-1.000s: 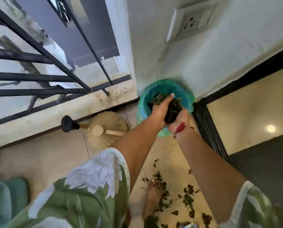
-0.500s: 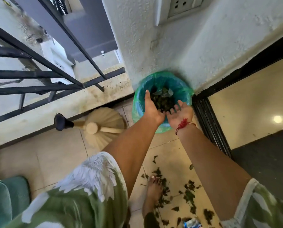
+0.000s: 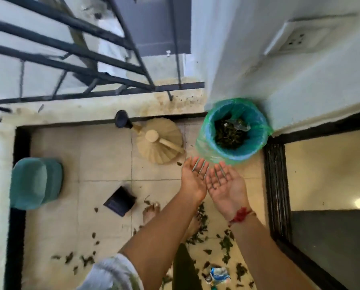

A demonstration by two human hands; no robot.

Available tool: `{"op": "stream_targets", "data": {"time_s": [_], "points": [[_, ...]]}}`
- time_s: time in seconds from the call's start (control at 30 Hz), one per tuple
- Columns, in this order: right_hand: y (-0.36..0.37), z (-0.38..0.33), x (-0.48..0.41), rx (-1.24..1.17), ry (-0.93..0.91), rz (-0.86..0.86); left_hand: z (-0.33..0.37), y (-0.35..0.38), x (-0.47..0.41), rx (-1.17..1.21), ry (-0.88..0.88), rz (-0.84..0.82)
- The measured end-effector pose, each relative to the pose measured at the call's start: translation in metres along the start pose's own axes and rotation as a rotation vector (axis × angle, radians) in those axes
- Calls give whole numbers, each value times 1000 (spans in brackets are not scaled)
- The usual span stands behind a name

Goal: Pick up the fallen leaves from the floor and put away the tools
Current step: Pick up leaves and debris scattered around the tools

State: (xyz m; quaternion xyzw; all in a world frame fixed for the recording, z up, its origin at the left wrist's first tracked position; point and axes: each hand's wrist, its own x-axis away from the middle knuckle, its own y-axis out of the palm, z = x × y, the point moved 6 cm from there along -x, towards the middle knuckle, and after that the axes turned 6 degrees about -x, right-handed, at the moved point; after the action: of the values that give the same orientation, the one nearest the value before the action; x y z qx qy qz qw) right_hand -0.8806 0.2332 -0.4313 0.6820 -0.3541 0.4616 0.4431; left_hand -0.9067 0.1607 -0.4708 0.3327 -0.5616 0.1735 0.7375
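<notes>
While both my hands are empty, I hold them side by side, palms up, just in front of the bin. My left hand (image 3: 192, 178) and my right hand (image 3: 225, 185) are wide open with straight fingers, and nothing is in them. The bin (image 3: 256, 130) stands in the far right corner of the floor, against the wall, and it has leaves in it. Many more leaves (image 3: 226, 245) lie on the floor (image 3: 103, 155) at its near edge, around my feet.

I think I am in the middle of picking up leaves. Next I need to bend down low, scoop up a heap with both hands, and carry it to the bin without dropping bits. The watering can (image 3: 160, 143) sits just left of the bin, and I think it gets put away later.
</notes>
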Motion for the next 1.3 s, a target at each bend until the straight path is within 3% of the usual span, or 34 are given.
{"op": "stream_targets", "data": {"time_s": [0.13,0.47,0.8,1.0,1.3], "points": [[15,47,45,184,101,-14,27,-65,58,156,60,98],[32,146,130,890,147,-163,62,-244,200,534,272,286],[-46,336,212,1429,243,-208,-42,-457,306,1183,345,469],[-111,435,261,1759,355,-209,-102,-548,349,1508,384,534],[-170,565,262,2066,464,-460,-202,-620,359,1949,423,617]]}}
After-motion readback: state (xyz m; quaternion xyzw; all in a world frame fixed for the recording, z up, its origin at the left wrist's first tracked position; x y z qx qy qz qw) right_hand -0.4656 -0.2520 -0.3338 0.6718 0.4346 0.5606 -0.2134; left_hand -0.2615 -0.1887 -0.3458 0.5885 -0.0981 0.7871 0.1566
